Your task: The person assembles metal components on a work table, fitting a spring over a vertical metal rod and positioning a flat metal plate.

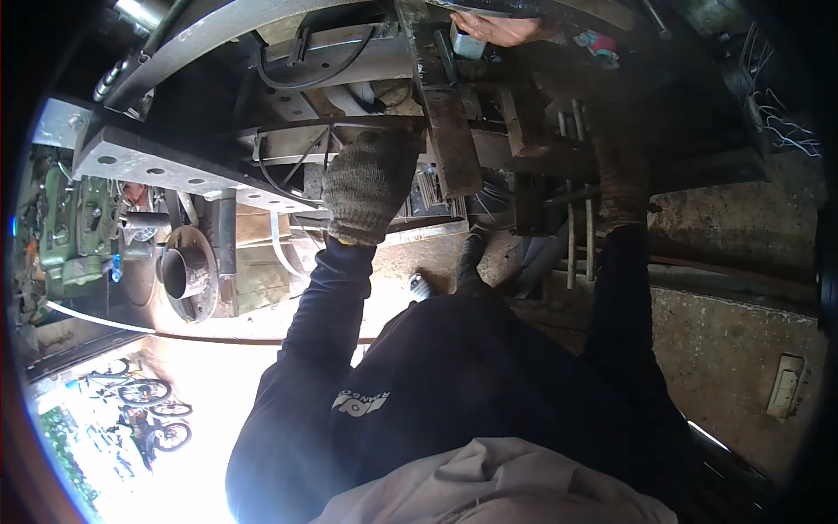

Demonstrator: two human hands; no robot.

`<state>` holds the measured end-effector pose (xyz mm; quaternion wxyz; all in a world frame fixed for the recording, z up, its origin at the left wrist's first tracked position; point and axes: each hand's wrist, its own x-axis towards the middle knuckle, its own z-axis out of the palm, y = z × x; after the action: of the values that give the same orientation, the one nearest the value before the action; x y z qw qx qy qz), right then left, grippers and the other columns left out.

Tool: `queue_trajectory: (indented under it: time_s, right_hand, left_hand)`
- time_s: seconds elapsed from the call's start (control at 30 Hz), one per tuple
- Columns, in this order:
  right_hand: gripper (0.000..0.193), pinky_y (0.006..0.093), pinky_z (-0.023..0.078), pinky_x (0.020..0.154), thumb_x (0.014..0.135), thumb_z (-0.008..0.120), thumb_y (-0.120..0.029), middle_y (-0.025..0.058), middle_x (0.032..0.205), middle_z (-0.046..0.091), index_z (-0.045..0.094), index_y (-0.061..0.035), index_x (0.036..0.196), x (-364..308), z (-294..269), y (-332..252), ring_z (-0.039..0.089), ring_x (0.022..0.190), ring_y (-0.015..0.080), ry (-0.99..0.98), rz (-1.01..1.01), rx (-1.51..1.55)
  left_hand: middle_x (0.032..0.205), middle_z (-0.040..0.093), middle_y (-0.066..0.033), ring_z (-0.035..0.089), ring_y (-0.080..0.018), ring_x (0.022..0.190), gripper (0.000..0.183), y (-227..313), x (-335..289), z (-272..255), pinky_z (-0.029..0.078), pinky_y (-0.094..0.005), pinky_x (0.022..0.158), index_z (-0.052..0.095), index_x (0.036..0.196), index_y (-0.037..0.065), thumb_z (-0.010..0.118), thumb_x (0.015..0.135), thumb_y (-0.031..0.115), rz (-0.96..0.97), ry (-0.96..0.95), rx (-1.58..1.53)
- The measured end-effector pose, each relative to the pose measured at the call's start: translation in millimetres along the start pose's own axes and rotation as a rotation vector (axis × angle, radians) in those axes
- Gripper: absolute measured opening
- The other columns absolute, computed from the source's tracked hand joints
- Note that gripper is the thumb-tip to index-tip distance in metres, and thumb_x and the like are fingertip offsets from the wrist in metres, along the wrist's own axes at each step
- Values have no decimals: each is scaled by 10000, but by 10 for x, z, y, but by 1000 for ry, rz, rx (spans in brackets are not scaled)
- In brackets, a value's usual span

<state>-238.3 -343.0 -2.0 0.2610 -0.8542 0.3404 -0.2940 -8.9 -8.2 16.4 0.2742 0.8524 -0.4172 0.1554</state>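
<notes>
My left hand [368, 185] wears a grey knitted glove and rests at a dark metal bar [292, 144] of the workbench. It looks closed, its fingers bent away from view; what they hold, if anything, is hidden. Right of it a thick rusty steel bar [454, 144] juts toward me. My right hand [622, 179], in a dark glove, lies in deep shadow near two thin upright rods [580, 218]; its fingers cannot be made out. At the top, another person's bare hand [502, 29] is beside a small pale container [469, 42].
A drilled steel plate [157, 166] sticks out at the left, above a round flanged pipe [185, 272]. Green machinery [78, 227] stands farther left. Bicycles [144, 393] are outside at lower left. A wall [724, 341] with a switch [786, 384] is at the right.
</notes>
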Motion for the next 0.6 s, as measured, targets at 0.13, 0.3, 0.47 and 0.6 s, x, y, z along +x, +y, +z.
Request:
queue_trajectory:
  time_s: [0.13, 0.3, 0.47, 0.6]
  right_hand:
    - [304, 360, 526, 982, 978, 736, -224, 129, 1174, 724, 707, -25, 1205, -12, -12, -82, 679, 1094, 241, -4, -18, -159]
    - [316, 377, 532, 1012, 974, 732, -175, 141, 1229, 710, 681, 8, 1225, 13, 40, 110, 669, 1144, 251, -29, -29, 56]
    - [293, 386, 530, 1039, 983, 711, -148, 157, 1243, 701, 677, 18, 1222, 57, 64, 142, 658, 1167, 266, 19, -103, -70]
    - [357, 421, 522, 1012, 979, 722, -275, 174, 1203, 710, 691, 4, 1200, 38, 42, 312, 666, 1143, 292, -6, -32, -73]
  left_hand:
    - [950, 748, -132, 729, -343, 758, 258, -93, -31, 62, 574, -458, 656, 775, 1070, 162, 677, 964, 376, 14, 28, 14]
    - [917, 743, -130, 722, -338, 730, 267, -127, -39, 96, 568, -459, 620, 774, 1035, 165, 650, 982, 396, 41, 51, 18]
    - [901, 740, -124, 719, -328, 719, 273, -110, -35, 47, 567, -445, 607, 778, 1041, 173, 642, 986, 404, 51, 40, 85]
    - [897, 740, -117, 717, -325, 714, 267, -153, -57, 118, 567, -441, 608, 780, 1058, 179, 644, 985, 398, 76, 58, 62]
